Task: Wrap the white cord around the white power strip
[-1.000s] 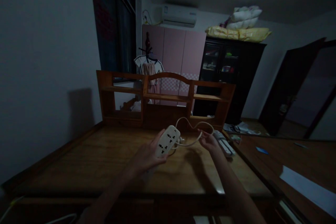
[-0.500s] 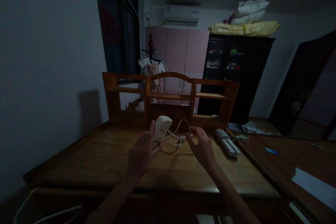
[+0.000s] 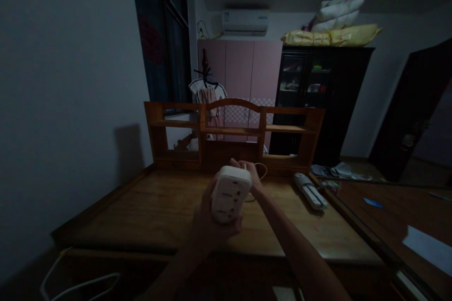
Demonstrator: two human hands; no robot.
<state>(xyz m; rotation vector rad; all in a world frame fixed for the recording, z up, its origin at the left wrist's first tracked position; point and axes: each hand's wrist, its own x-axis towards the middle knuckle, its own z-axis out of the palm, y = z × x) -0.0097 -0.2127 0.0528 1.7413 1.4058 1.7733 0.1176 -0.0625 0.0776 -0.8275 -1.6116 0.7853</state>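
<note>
My left hand (image 3: 208, 223) is wrapped round a white power strip (image 3: 229, 193) and holds it upright above the wooden desk (image 3: 148, 211), socket face toward me. Behind the strip's top end, my right hand (image 3: 251, 172) has its fingers closed on the strip's white cord (image 3: 260, 167), of which only a small loop shows to the right of the fingers. Most of the cord is hidden behind the strip and my hands.
A second white power strip (image 3: 310, 191) lies on the desk at the right. A wooden shelf unit (image 3: 233, 129) stands along the desk's far edge. A dark table (image 3: 388, 216) with papers adjoins on the right. White cables (image 3: 70, 282) hang at the lower left.
My left hand has lifted the power strip closer to me and turned it upright. My right hand moved left behind it, gathering the cord; the loose loops on the desk are gone.
</note>
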